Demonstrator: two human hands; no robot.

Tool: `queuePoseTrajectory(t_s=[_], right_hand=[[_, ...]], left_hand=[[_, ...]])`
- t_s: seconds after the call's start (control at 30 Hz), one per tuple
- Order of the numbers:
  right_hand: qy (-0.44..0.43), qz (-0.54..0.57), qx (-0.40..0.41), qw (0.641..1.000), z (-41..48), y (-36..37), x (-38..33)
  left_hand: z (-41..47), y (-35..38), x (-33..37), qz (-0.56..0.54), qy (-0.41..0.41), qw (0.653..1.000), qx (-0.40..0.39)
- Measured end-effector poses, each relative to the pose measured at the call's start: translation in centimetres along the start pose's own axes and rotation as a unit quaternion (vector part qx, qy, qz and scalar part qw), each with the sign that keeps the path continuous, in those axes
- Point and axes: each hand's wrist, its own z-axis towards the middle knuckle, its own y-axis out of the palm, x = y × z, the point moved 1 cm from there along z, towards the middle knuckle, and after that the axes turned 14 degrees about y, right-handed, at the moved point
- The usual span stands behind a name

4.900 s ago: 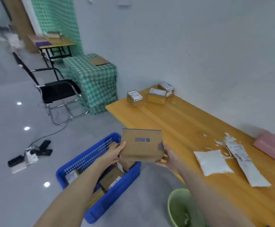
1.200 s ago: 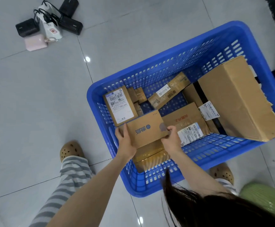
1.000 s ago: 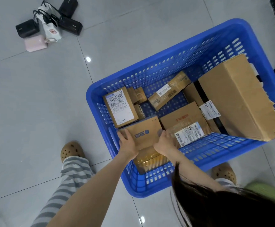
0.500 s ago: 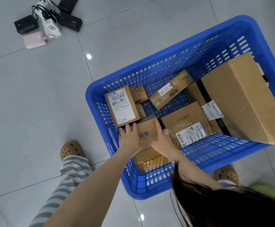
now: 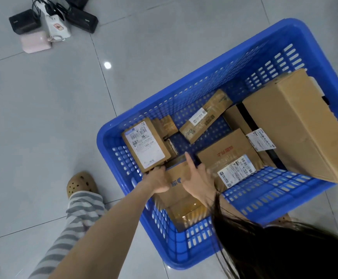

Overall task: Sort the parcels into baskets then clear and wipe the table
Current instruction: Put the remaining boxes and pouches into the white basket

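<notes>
1. Flat parcel (image 5: 175, 179) lies in the blue basket (image 5: 103, 141), at its 7 o'clock corner, on top of other boxes.
2. Left hand (image 5: 157, 180) at the parcel's 10 o'clock corner, fingertips hidden: gripping or pushing, cannot tell. Right hand (image 5: 198, 179) flat on top, fingers straight, clasping nothing.
3. Judgement: seat it level between the labelled box (image 5: 145, 146) at 11 o'clock and the printed box (image 5: 227, 156) at 3; then lift clear.

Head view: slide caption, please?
Left hand and right hand on a flat brown parcel inside the blue basket.
</notes>
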Motion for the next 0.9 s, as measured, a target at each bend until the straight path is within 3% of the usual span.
queuePoseTrajectory(t_s=[0.17, 0.27, 0.43, 0.9], right_hand=[[-0.107, -0.161, 0.074, 0.978, 0.0, 1.3, -0.1], [-0.165, -0.207, 0.083, 0.961, -0.1, 2.2, -1.4], [-0.162, -0.192, 0.057, 0.966, 0.1, 2.6, -1.4], [-0.186, -0.173, 0.076, 0.964, 1.1, 3.3, -0.3]], left_hand=[[-0.1, 0.7, -0.2, -0.083, -0.012, 0.996, -0.01], [0.7, 0.7, -0.2, -0.065, -0.031, 0.997, 0.003], [1.4, 0.8, 0.4, -0.102, -0.025, 0.994, -0.041], [1.8, 0.9, -0.3, -0.127, -0.015, 0.992, 0.005]])
